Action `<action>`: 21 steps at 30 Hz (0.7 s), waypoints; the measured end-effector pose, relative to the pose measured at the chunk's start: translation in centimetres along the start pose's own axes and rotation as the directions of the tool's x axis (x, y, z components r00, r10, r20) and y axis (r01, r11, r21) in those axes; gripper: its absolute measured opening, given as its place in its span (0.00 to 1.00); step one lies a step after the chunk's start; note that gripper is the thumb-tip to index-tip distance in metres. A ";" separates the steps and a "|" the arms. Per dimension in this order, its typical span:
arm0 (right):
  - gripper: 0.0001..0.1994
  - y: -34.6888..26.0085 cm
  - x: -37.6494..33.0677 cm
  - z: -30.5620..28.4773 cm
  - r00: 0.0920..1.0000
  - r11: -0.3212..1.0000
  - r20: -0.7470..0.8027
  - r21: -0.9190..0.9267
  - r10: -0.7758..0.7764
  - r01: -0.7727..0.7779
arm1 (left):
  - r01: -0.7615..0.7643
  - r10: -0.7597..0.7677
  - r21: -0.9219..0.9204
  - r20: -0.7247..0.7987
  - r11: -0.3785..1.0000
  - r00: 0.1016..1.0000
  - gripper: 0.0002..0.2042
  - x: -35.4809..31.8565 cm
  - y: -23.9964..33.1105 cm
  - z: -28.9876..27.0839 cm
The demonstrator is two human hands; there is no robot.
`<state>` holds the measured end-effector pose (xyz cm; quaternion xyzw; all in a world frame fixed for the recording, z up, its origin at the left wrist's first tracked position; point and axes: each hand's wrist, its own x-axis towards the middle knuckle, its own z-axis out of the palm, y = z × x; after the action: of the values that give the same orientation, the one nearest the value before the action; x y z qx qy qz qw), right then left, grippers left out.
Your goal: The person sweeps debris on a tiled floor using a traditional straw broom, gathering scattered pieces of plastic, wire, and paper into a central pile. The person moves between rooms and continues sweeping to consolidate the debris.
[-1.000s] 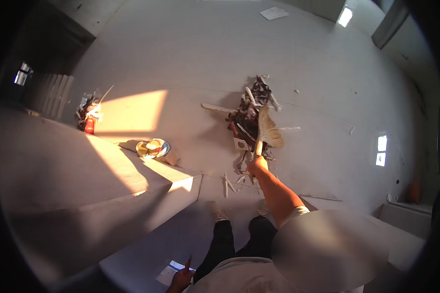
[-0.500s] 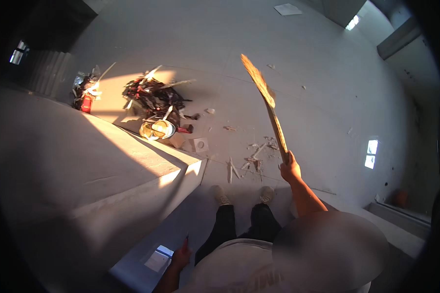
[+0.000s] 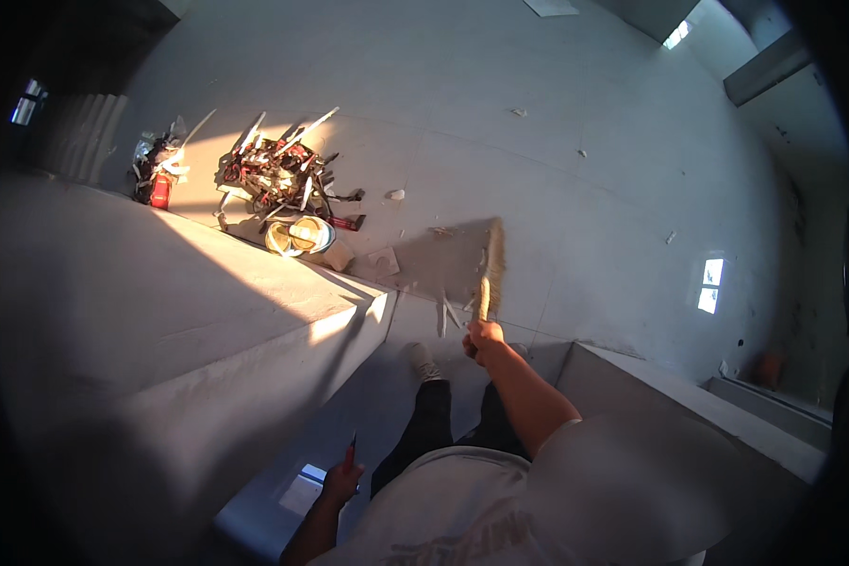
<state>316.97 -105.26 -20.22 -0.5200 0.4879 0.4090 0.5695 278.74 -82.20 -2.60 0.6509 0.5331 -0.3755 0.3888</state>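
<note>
A broom (image 3: 490,278) is held tight by the curled right hand (image 3: 484,341), near some white sticks (image 3: 443,317); whether the grey floor (image 3: 623,226) is touched cannot be told. A thin red tool (image 3: 350,455) is closed inside the left hand (image 3: 341,483). A messy pile (image 3: 281,177) is brightly lit, left of the broom.

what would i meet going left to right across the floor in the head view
Small debris heap → larger debris heap → pale square piece → pale strips → straw broom in the right hand → bright two-part light patch → dim orange object.
</note>
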 end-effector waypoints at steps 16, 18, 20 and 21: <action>0.20 -3.1 -9.6 -19.7 0.982 0.432 0.189 -0.887 0.016 0.163 | 0.070 -0.059 -0.307 0.045 0.949 0.997 0.15 -0.6 -2.5 2.5; 0.18 -3.5 -6.9 -19.6 0.969 0.003 0.247 -0.969 -0.022 0.247 | 0.080 -0.070 -0.269 0.045 0.960 0.997 0.15 -0.3 -2.6 2.9; 0.16 -4.5 -4.9 -17.5 0.955 -0.204 0.241 -0.957 -0.173 0.204 | 0.084 -0.078 -0.227 0.036 0.970 0.996 0.16 0.0 -3.5 3.1; 0.14 -5.5 -3.0 -16.9 0.947 -0.295 0.221 -0.944 -0.233 0.148 | 0.065 -0.061 -0.229 0.028 0.971 0.998 0.16 -0.1 -3.4 3.1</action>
<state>319.55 -122.58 -15.91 -0.8467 -0.1014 0.5219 -0.0198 275.17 -84.60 -4.19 0.5805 0.5893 -0.3301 0.4547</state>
